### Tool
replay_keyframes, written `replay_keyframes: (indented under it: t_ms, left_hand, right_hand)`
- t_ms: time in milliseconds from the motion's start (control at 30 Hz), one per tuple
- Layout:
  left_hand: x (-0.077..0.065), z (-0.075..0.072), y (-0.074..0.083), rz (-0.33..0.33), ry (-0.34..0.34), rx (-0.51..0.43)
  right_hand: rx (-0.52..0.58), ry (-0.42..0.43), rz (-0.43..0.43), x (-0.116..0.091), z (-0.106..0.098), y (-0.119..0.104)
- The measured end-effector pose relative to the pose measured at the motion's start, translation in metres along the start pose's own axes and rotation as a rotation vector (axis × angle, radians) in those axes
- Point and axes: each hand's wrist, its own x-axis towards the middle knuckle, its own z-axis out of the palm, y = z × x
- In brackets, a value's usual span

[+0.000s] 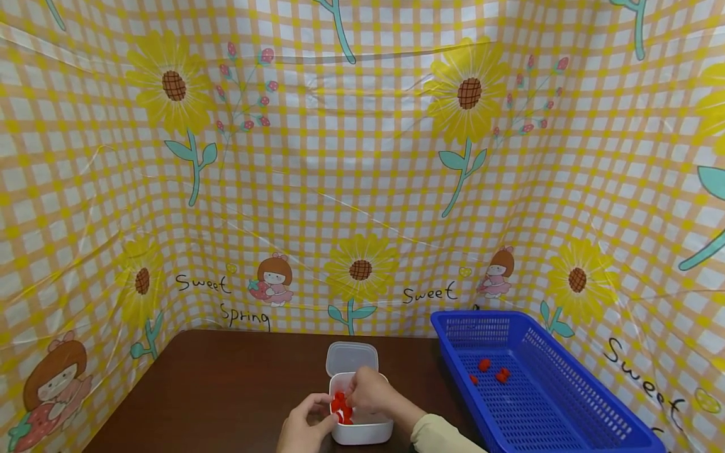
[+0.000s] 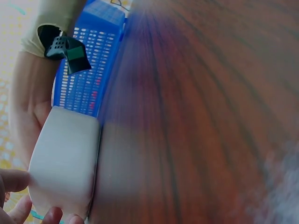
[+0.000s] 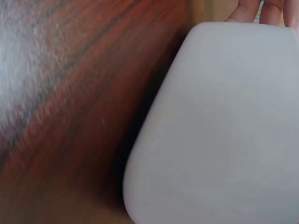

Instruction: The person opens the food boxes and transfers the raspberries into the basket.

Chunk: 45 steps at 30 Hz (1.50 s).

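Note:
A white rectangular container (image 1: 362, 434) stands on the table near the front, with several small red pieces (image 1: 342, 408) in its left part. Against its left end lies my left hand (image 1: 306, 425), fingertips at the wall and near the red pieces. In the left wrist view, left fingers (image 2: 16, 179) touch the container's outer side. My right hand (image 1: 370, 393) reaches over the rim into the container, knuckles up, its fingertips by the red pieces. Whether it pinches one is hidden. The container's wall (image 3: 219, 126) fills much of the right wrist view.
Behind the container lies a translucent lid (image 1: 351, 357). To the right stands a blue perforated basket (image 1: 589, 371), with a few red pieces (image 1: 503, 375) on its floor. A checked sunflower cloth (image 1: 362, 189) encloses the dark brown table (image 1: 226, 384).

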Motion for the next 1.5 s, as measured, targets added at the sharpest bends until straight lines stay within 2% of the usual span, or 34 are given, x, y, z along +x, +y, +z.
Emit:
replay_keyframes:
  t_ms: [167,267,533,967,1233,1500]
  left_hand:
    - [-0.001,0.000,0.000,0.003,0.004,0.018]
    - [-0.001,0.000,0.000,0.000,-0.003,0.016]
    - [0.000,0.000,0.000,-0.010,0.007,0.008]
    - [-0.001,0.001,0.002,0.037,0.031,0.042]
    - [-0.002,0.001,0.006,0.027,0.043,0.040]
    - [-0.002,0.001,0.007,0.017,0.039,0.038]
  right_hand:
    - [0.028,0.045,-0.008,-0.003,0.005,0.001]
    - [0.032,0.060,0.018,-0.003,0.008,0.002]
    - [0.143,0.036,0.141,-0.001,0.012,0.002]
    - [0.251,0.030,0.226,0.000,0.012,-0.002]
    - [0.258,0.044,0.240,0.001,0.012,-0.002]
    - [0.304,0.023,0.254,0.001,0.013,0.000]
